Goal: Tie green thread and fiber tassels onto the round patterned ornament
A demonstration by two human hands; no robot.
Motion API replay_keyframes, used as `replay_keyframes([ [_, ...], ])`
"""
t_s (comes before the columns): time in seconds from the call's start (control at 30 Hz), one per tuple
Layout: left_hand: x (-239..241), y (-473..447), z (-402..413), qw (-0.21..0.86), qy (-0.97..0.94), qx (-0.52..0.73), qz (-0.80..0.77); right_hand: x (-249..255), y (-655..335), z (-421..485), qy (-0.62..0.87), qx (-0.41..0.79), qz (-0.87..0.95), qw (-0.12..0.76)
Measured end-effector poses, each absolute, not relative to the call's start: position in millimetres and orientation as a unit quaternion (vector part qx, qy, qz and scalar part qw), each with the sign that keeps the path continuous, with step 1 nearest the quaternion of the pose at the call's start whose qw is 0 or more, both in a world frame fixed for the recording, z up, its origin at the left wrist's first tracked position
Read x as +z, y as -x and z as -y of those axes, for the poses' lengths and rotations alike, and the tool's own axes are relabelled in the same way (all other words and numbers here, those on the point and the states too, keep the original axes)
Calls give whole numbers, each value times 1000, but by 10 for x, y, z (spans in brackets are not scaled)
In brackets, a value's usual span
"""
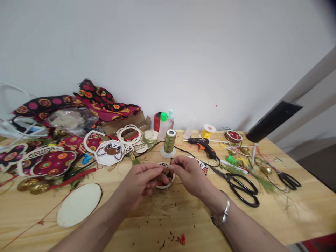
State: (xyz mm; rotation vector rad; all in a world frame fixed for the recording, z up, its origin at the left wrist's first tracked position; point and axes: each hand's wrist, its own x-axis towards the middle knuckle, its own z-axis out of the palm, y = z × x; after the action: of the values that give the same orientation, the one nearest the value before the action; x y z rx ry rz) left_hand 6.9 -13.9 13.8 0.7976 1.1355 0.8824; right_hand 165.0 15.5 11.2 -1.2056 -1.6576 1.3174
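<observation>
My left hand (147, 177) and my right hand (188, 174) meet above the middle of the table, their fingertips almost touching. Both are closed in a pinch. Whatever is between the fingertips is too small to make out. Just below and behind the fingers is a round pale wooden ornament (172, 182) with cut-out lattice and dark red patterned fabric; the fingers hide part of it. A silver bracelet (226, 210) circles my right wrist. Behind the hands stands a spool of olive-green thread (170, 141). Black-handled scissors (243, 189) lie right of my right hand.
A glue gun (203, 145) with its cord lies behind my right hand. At left are patterned cloth (99, 98), wooden frames and an oval wooden disc (79, 205). Glue bottles (163, 126) stand by the wall. Fabric scraps (182, 239) dot the front.
</observation>
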Motion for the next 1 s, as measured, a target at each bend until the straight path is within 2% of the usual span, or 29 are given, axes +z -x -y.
replay_keyframes([
  [0.17, 127, -80, 144, 660, -364, 399, -521, 114, -1659, -150, 459, 516, 635, 346],
  [0.43, 169, -80, 138, 553, -452, 410, -567, 75, -1677, -178, 471, 457, 667, 353],
  [0.57, 111, -73, 138, 629, -416, 411, -511, 64, -1668, -173, 476, 433, 675, 360],
  [0.73, 76, -74, 144, 710, -356, 418, -441, 64, -1656, -151, 474, 461, 656, 363],
  [1.0, 103, -96, 137, 663, -404, 404, -485, 64, -1675, -161, 477, 427, 675, 367],
])
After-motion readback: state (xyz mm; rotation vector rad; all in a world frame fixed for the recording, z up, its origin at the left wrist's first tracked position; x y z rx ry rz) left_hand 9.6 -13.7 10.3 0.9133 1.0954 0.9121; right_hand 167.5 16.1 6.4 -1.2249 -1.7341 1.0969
